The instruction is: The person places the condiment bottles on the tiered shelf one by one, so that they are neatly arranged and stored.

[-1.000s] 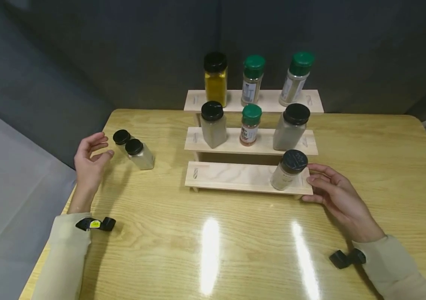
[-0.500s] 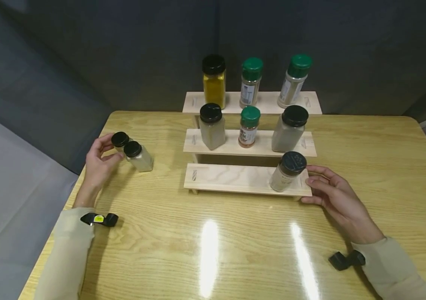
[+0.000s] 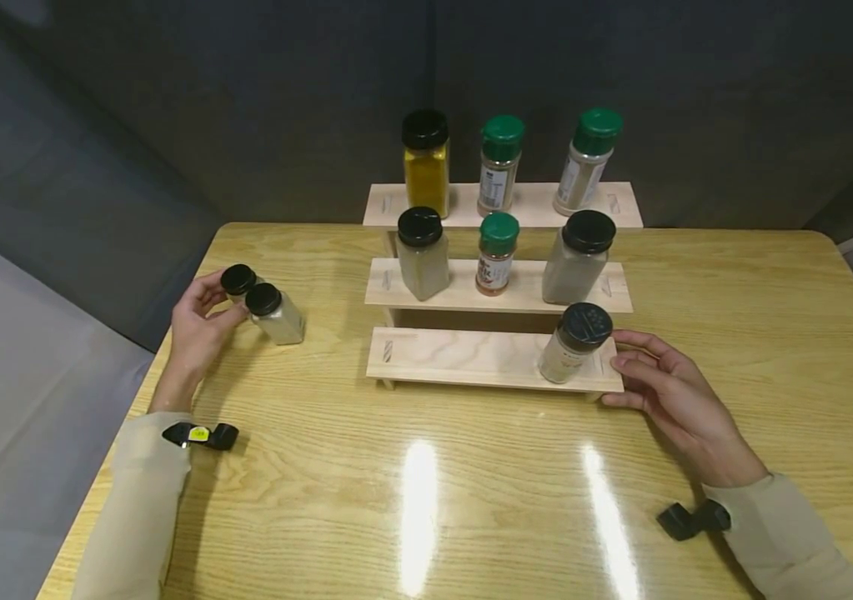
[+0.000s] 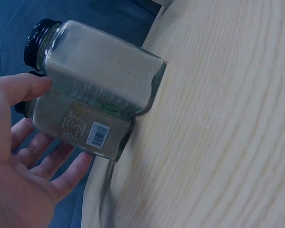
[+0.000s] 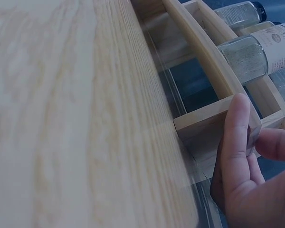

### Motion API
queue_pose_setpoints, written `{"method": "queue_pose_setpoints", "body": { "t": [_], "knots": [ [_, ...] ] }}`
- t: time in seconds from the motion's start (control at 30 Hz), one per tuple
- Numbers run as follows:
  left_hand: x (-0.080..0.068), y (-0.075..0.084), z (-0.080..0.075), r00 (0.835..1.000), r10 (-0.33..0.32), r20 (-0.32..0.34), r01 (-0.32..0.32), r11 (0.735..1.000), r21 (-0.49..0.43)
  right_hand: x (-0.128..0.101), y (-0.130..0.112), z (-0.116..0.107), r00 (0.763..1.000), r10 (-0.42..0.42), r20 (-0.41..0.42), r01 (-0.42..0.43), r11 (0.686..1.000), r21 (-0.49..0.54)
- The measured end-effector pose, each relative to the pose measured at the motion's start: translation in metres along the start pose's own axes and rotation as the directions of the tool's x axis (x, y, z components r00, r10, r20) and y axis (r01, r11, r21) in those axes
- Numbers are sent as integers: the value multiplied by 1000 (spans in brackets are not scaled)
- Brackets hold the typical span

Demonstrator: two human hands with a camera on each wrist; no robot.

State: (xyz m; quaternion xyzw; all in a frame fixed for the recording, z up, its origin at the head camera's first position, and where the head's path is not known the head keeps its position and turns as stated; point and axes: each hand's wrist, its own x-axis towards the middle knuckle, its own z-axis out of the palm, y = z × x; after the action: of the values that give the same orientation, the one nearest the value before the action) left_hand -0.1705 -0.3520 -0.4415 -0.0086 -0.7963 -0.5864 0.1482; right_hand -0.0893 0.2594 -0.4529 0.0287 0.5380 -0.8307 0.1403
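Observation:
Two black-capped glass jars of pale powder stand together at the table's left edge. My left hand [image 3: 222,298] grips the far one, the labelled jar [image 3: 238,282], thumb in front and fingers behind. The left wrist view shows my left hand [image 4: 66,121] with fingers curled under the labelled jar [image 4: 80,130] and the thumb by the other jar [image 4: 99,71]. That other jar [image 3: 278,315] touches it. My right hand [image 3: 614,371] holds the right end of the wooden rack's lowest step [image 3: 471,354], beside a black-capped shaker [image 3: 574,343]. In the right wrist view my right hand [image 5: 251,121] pinches the step end [image 5: 213,116].
The rack has three steps. Its middle step [image 3: 384,287] holds three jars and its top step [image 3: 388,204] three more. The glossy wooden table [image 3: 471,483] ends just left of the two loose jars. A dark curtain hangs behind the rack.
My left hand moved right from beside the two loose jars and closed round the far one. My right hand stayed on the rack's end.

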Motion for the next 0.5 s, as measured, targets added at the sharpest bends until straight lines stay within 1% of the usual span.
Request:
{"method": "queue_pose_setpoints", "body": {
  "t": [0.13, 0.3, 0.5],
  "knots": [
    [0, 0, -1, 1000, 1, 8, -1, 1000, 8, 0, -1, 0, 1000, 8, -4, -8, 1000, 5],
    [2, -1, -1, 1000, 4, 7, -4, 1000, -24, -1, -1, 0, 1000, 15, -12, -15, 1000, 2],
    [3, -2, 1, 1000, -5, -17, 4, 999, -52, 0, 0, 0, 1000, 12, -13, -12, 1000, -7]
  ]
}}
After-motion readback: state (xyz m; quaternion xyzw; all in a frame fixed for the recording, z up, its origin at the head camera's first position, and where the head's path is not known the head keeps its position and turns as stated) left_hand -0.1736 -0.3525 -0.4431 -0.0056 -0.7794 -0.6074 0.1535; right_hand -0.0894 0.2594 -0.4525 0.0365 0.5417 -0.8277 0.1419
